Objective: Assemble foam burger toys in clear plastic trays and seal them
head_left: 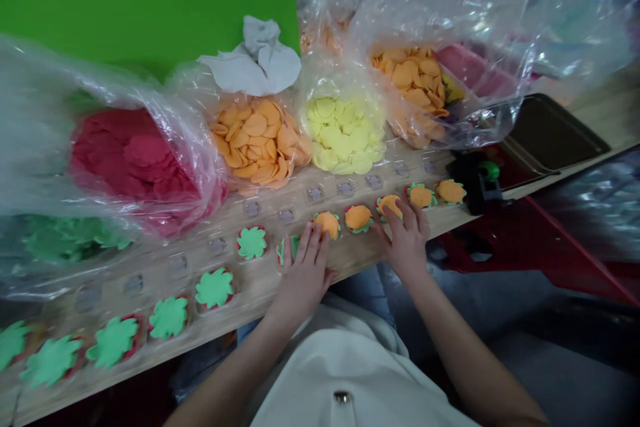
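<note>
A row of small stacked pieces lies along the table's front edge. On the left, green flower-shaped pieces (215,287) top red ones; on the right, orange round pieces (358,219) lie over green and red. My left hand (305,270) lies with fingers stretched over a partly covered green flower piece (294,247), its fingertips close to an orange round piece (327,223). Further right, my right hand (407,240) has its fingers extended onto another orange round piece (389,205), thumb apart. Neither hand visibly lifts anything.
Behind the row, clear plastic bags hold red pieces (145,153), orange pieces (260,137), yellow pieces (345,133) and green pieces (70,237). Small clear squares (315,193) line the table. A crumpled white paper (260,60), a dark tray (555,130) and a black clamp (480,180) are also there.
</note>
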Motion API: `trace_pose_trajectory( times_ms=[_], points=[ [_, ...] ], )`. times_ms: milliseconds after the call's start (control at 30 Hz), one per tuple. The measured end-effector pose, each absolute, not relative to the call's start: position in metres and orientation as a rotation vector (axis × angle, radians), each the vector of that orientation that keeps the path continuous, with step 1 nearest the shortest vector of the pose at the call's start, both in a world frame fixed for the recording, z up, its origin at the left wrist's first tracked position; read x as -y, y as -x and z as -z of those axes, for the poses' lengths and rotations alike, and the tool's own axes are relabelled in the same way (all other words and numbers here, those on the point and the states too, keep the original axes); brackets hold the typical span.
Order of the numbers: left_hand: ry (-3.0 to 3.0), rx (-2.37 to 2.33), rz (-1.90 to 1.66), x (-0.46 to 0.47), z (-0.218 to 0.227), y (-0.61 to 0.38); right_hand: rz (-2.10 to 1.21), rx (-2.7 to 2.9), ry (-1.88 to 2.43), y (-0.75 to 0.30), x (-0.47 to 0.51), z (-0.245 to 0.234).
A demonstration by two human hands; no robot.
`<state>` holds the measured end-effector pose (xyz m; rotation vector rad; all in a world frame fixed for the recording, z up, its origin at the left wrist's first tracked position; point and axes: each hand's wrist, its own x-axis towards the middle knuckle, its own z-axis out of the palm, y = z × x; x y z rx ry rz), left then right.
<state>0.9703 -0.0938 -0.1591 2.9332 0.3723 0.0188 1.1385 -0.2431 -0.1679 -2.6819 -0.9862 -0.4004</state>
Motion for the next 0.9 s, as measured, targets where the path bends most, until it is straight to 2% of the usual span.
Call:
trace_pose_trajectory(
  times_ms=[233, 400, 600, 900],
  points=[
    [-2.682, -0.467, -0.205, 0.091, 0.148, -0.970, 0.283, 1.062, 2.686, -1.138, 0.215, 0.173],
    [-2.089, -0.498, -0.386, 0.088, 0.150, -0.985, 0.109, 0.916, 2.331, -1.141, 0.218, 0.171],
    [-0.888, -0.530, -0.040, 0.089, 0.129, -1.027, -0.598, 0.349, 1.644, -1.129, 0.215, 0.132],
    [-0.588, -0.554, 0.032, 0.086, 0.106, -1.018, -0.778, 0.403, 1.526, -1.129, 0.214, 0.101]
  ],
)
